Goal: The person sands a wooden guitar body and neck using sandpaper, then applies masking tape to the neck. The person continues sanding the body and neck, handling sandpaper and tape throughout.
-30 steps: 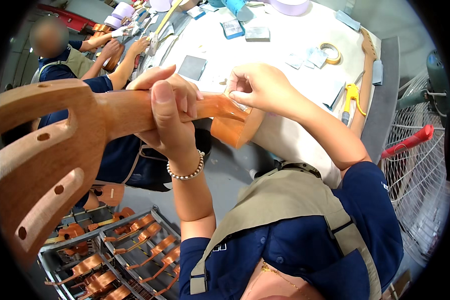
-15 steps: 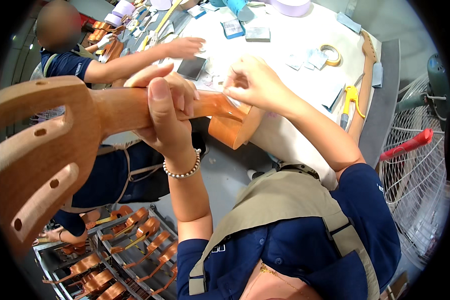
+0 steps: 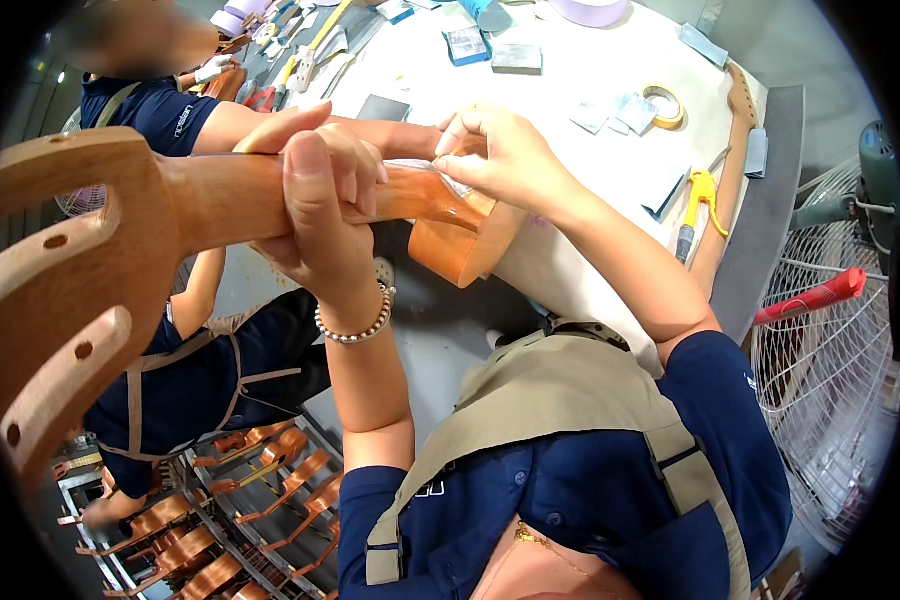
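Observation:
A wooden ukulele (image 3: 225,203) with a slotted headstock stretches from the left edge towards the table, its small body at the right end. My left hand (image 3: 320,215) is closed around the neck, thumb on the upper side. My right hand (image 3: 500,155) pinches at the heel, where neck meets body. A thin pale sliver (image 3: 456,187) shows under its fingertips; I cannot make out what it is. The far side of the body is hidden.
A pale-topped table (image 3: 580,75) holds abrasive blocks (image 3: 517,60), a yellow tape roll (image 3: 663,107), a yellow-handled tool (image 3: 703,195) and a loose neck (image 3: 727,190). A caged fan (image 3: 820,320) stands right. Co-workers (image 3: 150,110) are at left, above a rack of instruments (image 3: 210,540).
The ukulele and my left hand have shifted slightly up and left. My right hand stays at the heel. The co-worker's arm has moved right, behind the ukulele's neck.

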`<state>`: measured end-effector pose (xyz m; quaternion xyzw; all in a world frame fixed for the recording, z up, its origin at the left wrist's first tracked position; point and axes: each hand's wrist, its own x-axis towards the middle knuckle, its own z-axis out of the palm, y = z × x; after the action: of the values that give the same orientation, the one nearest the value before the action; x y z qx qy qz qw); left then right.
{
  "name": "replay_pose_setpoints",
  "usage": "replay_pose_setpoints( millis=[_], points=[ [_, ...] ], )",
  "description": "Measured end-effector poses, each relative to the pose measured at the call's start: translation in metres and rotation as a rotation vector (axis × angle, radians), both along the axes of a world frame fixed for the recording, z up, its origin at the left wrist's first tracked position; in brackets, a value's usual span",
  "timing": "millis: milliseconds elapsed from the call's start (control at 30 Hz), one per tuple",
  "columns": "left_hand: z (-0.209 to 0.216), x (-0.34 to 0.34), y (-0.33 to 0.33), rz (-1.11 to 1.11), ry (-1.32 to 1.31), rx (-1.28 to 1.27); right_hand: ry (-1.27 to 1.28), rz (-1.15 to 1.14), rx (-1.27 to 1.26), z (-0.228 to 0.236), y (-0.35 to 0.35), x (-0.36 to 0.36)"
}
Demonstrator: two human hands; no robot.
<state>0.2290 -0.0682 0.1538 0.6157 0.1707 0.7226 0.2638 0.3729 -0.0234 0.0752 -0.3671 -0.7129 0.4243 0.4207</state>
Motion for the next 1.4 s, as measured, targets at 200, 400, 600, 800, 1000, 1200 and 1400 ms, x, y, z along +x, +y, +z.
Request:
replay_pose_setpoints(
  millis=[200,400,600,800,1000,1200,1400],
  points=[
    [0.000,0.001,-0.001,0.008,0.014,-0.017,0.001,0.019,0.079,-0.014,-0.002,0.006],
    [0.001,-0.004,-0.001,0.091,0.103,-0.045,-0.026,0.038,0.028,-0.009,-0.006,0.008],
    [0.003,0.007,0.002,0.078,-0.038,-0.042,-0.005,-0.041,0.060,-0.008,0.003,-0.003],
    [0.002,0.008,0.008,0.020,-0.037,-0.021,-0.074,-0.141,0.213,-0.015,0.002,0.004],
    [0.002,0.010,0.007,0.018,-0.010,-0.026,-0.052,-0.093,0.169,-0.020,-0.005,0.008],
    [0.004,0.008,0.012,0.079,-0.033,-0.038,-0.157,-0.055,0.264,-0.011,0.007,0.005],
    [0.005,0.009,0.016,0.045,-0.033,-0.029,-0.133,-0.312,0.385,-0.005,0.032,-0.010]
  ],
)
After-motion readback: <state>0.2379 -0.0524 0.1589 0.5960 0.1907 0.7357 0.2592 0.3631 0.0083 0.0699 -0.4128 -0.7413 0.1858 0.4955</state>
